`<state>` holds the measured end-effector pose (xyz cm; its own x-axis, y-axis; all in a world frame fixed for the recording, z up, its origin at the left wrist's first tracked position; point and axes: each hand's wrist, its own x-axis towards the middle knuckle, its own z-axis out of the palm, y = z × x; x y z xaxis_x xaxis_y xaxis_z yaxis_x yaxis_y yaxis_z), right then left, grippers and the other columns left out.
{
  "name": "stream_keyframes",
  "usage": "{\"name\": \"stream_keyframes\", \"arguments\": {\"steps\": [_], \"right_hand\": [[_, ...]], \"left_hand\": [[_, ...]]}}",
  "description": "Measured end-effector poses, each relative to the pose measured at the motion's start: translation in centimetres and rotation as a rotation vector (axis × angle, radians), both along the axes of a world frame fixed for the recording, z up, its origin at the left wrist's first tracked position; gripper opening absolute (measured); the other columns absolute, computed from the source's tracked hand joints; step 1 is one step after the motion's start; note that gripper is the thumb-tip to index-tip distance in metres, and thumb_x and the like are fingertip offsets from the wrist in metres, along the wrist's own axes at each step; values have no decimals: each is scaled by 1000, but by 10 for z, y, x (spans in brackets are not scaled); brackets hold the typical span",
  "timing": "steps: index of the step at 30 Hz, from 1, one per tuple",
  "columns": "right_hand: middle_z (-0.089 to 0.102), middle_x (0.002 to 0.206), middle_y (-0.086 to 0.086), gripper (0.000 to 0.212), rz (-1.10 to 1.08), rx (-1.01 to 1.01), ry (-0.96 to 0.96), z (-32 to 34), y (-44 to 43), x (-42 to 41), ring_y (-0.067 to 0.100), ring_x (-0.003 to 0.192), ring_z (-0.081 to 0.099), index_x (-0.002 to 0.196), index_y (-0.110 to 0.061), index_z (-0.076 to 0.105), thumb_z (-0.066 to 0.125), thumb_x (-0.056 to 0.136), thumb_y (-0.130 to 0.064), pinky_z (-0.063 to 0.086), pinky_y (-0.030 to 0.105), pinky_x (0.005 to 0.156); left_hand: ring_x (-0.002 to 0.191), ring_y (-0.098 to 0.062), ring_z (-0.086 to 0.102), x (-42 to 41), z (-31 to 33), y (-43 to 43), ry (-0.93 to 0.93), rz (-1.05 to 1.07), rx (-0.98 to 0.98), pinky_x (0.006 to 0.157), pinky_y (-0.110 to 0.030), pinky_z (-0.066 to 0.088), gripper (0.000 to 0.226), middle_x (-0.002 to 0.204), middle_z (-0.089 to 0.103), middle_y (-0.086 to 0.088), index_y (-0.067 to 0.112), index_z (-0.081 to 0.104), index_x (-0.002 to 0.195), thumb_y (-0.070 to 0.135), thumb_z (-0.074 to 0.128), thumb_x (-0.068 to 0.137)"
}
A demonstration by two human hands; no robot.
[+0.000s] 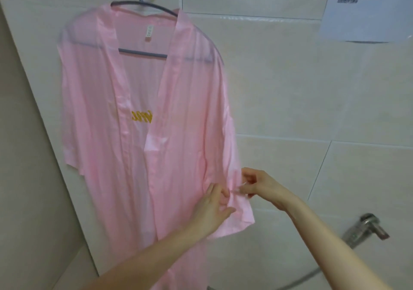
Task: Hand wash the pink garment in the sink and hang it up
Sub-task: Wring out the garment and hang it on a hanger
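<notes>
The pink garment (143, 115) hangs open-fronted on a grey hanger (143, 54) hooked high on the tiled wall (290, 88). Both hands work at the hem of one sleeve. The right hand (261, 187) pinches a small fold of fabric, and the left hand (213, 211) curls its fingers (223, 193) into the cloth just beside it, thumb out. A metal tap (366, 227) sits low on the wall, a printed sheet (362, 15) high up.
</notes>
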<state>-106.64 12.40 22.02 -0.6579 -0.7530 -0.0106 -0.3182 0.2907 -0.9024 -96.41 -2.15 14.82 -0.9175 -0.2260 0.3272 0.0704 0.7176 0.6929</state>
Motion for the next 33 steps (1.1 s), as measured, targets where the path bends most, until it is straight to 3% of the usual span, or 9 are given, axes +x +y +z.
{"name": "stream_keyframes", "arguments": {"steps": [3, 10, 14, 17, 21, 23, 26, 30, 33], "right_hand": [[45, 74, 4, 33, -93, -46, 21, -25, 4, 10, 12, 70, 41, 84, 4, 58, 75, 73, -22, 31, 28, 68], [63, 77, 5, 26, -187, -22, -41, -43, 13, 43, 9, 58, 56, 103, -9, 60, 72, 81, -14, 40, 19, 51], [69, 83, 7, 32, -250, -96, -94, -46, 22, 78, 11, 70, 61, 100, -8, 64, 78, 76, -24, 44, 19, 61], [74, 92, 6, 47, -173, -193, -191, -49, 33, 106, 12, 80, 66, 110, -14, 60, 79, 66, -11, 49, 20, 67], [70, 76, -2, 26, -308, -247, -55, -53, 40, 131, 9, 69, 60, 91, -11, 69, 74, 72, 7, 49, 18, 61], [60, 59, -13, 23, -437, -262, 94, -51, 44, 135, -1, 55, 49, 77, -16, 67, 69, 75, 6, 39, 11, 53], [63, 70, -21, 27, -610, -291, 415, -42, 53, 138, -5, 60, 53, 77, -32, 60, 56, 67, -7, 37, 8, 53], [59, 59, -13, 11, -414, -185, 289, -29, 61, 145, -3, 55, 48, 73, -24, 61, 68, 65, -26, 37, 14, 50], [61, 66, -6, 16, -657, -257, 386, -22, 80, 141, 9, 59, 54, 79, -22, 56, 70, 71, -24, 40, 20, 53]], "left_hand": [[80, 9, 49, 3, -11, 5, -64, 13, 26, 79, -24, 46, 32, 96, 49, 18, 36, 42, 86, 31, 73, 79], [111, -14, 52, 31, -36, 27, -115, 24, 28, 81, -27, 45, 70, 125, 45, 8, 22, 29, 131, 29, 72, 77], [79, -14, 62, 58, -33, 33, 106, 74, 223, 68, -38, 51, 42, 93, 64, 13, 52, 33, 105, 27, 62, 88], [73, -8, 61, 83, -29, 35, 195, 129, 293, 67, -34, 51, 28, 89, 64, 20, 46, 43, 96, 35, 64, 82], [64, 3, 52, 105, -22, 41, 439, 148, 172, 56, -10, 38, 14, 77, 60, 20, 31, 56, 83, 43, 57, 74], [64, 4, 50, 112, -14, 44, 501, 174, 132, 55, -12, 38, 7, 76, 58, 19, 27, 56, 76, 34, 56, 75], [66, 0, 50, 121, -2, 49, 545, 294, 51, 56, -20, 40, 13, 76, 57, 15, 29, 51, 84, 27, 51, 71], [65, -8, 50, 122, 6, 61, 607, 64, -347, 51, -28, 42, 17, 77, 52, 11, 29, 45, 85, 22, 55, 73], [61, -8, 46, 117, 22, 59, 629, 246, -186, 48, -30, 41, 14, 68, 51, 10, 29, 44, 81, 21, 52, 72]]}}
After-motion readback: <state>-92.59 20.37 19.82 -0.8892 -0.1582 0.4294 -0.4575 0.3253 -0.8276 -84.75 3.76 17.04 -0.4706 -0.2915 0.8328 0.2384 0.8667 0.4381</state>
